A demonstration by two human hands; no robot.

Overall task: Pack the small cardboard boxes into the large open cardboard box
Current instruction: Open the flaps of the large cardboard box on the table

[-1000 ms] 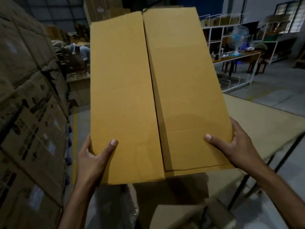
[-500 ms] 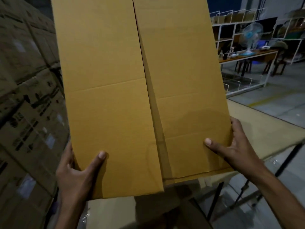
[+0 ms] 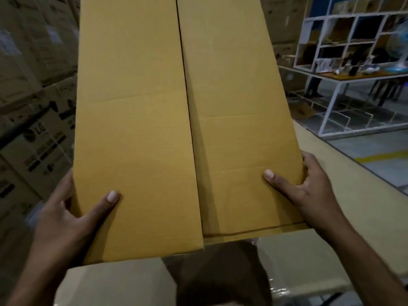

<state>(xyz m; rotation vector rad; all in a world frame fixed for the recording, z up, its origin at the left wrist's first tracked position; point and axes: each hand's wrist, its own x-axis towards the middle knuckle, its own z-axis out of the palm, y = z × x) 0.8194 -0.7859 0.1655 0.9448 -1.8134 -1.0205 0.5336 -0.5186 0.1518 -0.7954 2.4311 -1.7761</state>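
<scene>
A large flattened brown cardboard box [image 3: 141, 129] fills the middle of the view, tilted up and away from me, with a seam running down its centre. My left hand [image 3: 66, 215] grips its lower left edge, thumb on the front face. Gripping the lower right edge is my right hand [image 3: 302, 191], thumb on top and fingers wrapped round the side. Below the held box lies pale cardboard [image 3: 114, 283] with a dark gap [image 3: 220, 272] beside it. No small boxes are visible.
Stacked printed cartons [image 3: 33, 129] form a wall on the left. A cardboard-covered table surface [image 3: 353, 195] extends on the right. Farther right stand a white metal rack [image 3: 344, 69] and a desk with small items [image 3: 364, 74].
The box has come closer and risen, now reaching past the top of the view. The view has shifted left and down. Both hands keep the same grip.
</scene>
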